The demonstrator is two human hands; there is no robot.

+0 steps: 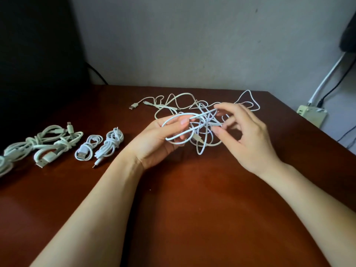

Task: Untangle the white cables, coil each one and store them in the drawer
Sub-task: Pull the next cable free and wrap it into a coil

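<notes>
A tangle of white cables (194, 110) lies on the brown table (183, 199), spreading toward the back right. My left hand (159, 139), palm up, holds a loop of white cable (173, 120) from that tangle between thumb and fingers. My right hand (244, 135) is over the right side of the tangle and pinches a strand near the knot with fingertips. One USB plug end (133, 107) sticks out to the left of the tangle. No drawer is in view.
Several coiled white cables lie in a row at the left: a small coil (87, 149), a bundled one (110, 145) and bigger bundles (48, 147). A dark monitor (34, 54) stands at back left. A power strip (313, 114) sits off the right edge.
</notes>
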